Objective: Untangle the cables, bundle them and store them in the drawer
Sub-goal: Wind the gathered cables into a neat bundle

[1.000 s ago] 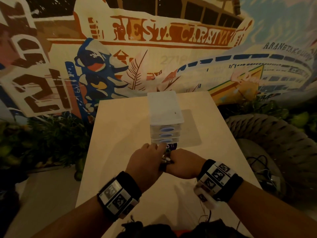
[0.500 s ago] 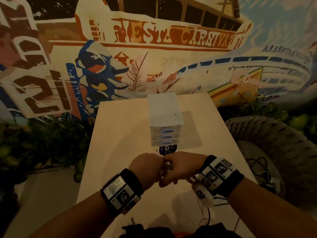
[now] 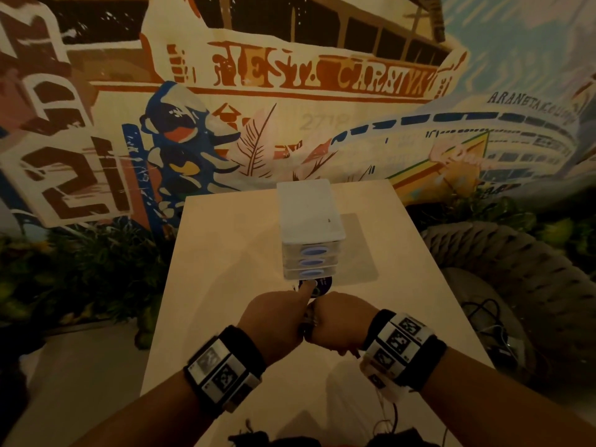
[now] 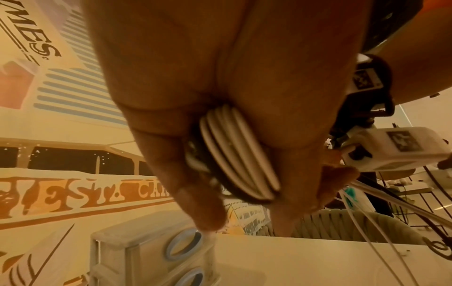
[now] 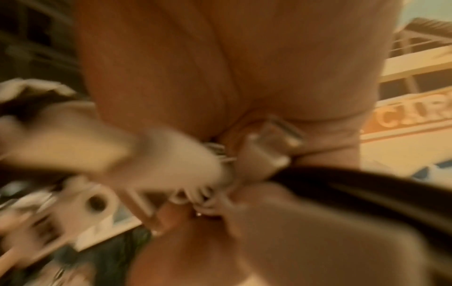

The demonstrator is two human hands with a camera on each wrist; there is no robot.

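Perhaps a café (mural (image 3: 290, 91), wicker chair (image 3: 516, 285))

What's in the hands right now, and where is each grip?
Both grip one coiled cable bundle: left hand pinches across the white loops; right hand at the connector end, blurred.

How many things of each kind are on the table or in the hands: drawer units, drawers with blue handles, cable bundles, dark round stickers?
Drawer unit: 1
Drawers with blue handles: 3
Cable bundle, held by the left hand and the right hand: 1
Dark round sticker on the table: 1
Total: 6

Drawer unit (image 3: 311, 233) on table (image 3: 225, 253); mural (image 3: 290, 91) behind.
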